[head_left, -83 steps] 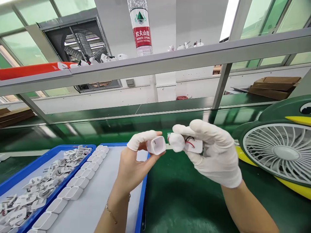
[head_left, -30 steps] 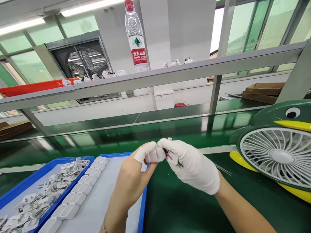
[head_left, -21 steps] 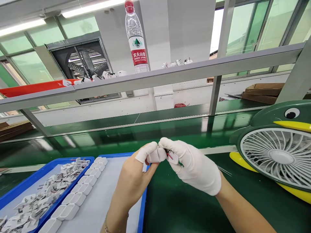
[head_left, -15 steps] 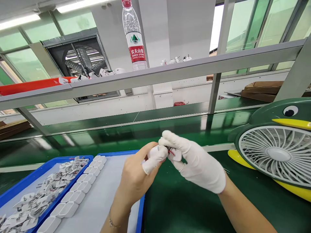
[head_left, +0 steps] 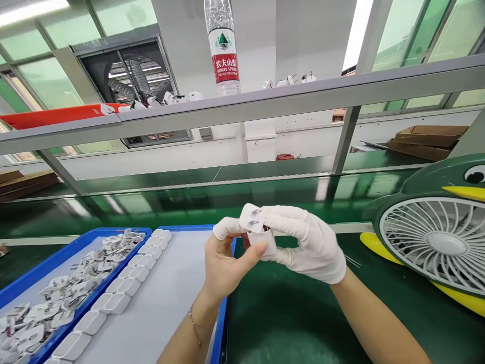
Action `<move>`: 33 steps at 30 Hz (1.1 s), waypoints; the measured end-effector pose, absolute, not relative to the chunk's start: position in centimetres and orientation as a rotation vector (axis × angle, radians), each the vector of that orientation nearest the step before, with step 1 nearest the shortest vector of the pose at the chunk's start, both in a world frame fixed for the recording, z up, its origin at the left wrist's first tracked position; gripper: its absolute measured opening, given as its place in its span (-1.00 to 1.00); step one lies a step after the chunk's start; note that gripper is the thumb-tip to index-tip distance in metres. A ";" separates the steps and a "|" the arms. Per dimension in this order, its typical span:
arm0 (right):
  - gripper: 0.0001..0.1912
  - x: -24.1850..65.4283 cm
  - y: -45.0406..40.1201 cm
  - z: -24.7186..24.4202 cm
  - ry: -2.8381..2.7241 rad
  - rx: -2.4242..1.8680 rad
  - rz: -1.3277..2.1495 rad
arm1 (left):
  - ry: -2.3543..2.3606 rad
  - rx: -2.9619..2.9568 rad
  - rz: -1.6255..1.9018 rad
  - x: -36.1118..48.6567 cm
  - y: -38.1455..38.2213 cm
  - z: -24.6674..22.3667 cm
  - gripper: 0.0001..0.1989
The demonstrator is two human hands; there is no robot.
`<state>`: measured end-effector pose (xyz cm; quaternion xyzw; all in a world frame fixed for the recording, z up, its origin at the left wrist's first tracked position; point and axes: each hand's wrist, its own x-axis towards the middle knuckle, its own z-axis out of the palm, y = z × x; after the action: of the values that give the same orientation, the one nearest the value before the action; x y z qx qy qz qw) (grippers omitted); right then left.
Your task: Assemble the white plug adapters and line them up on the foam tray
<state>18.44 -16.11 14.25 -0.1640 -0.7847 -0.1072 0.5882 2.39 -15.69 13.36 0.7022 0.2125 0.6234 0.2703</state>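
A white plug cover [head_left: 252,217] with two metal prongs is tilted over a small white housing [head_left: 267,244], with a bit of dark red between them. My left hand [head_left: 229,258], bare but for a white covering on one finger, holds the housing with its thumb across the front. My right hand [head_left: 308,242], in a white glove, pinches the pronged cover from the right, its lower fingers against the housing. Both parts are above the green bench, right of a blue tray [head_left: 223,323] holding a row of white housings [head_left: 129,286].
Farther left, another blue tray [head_left: 85,241] holds many pronged pieces with wires. A green and yellow fan [head_left: 447,242] stands at the right. Above the bench runs a shelf [head_left: 288,96] with a water bottle [head_left: 226,60] and loose plug parts.
The pronged cover has turned so its prongs show, and it now sits above the housing. My left thumb has moved onto the housing's front. The view has shifted slightly.
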 end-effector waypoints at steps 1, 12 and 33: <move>-0.47 18.8 -16.3 14.5 -1.855 -0.366 -0.261 | 0.569 1.932 1.663 2.3 -15.8 13.3 -0.80; -0.65 19.2 -16.0 14.3 -1.843 -0.365 -0.292 | 0.600 2.056 1.489 2.4 -16.3 12.9 -0.75; -0.60 17.8 -16.8 13.3 -1.583 -0.256 0.740 | 0.591 2.340 1.803 2.5 -15.5 13.4 -0.62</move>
<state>17.83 -16.76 13.27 -0.1118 -0.6924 0.3238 0.6350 2.48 -15.52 13.44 0.7751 0.1956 0.5973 0.0647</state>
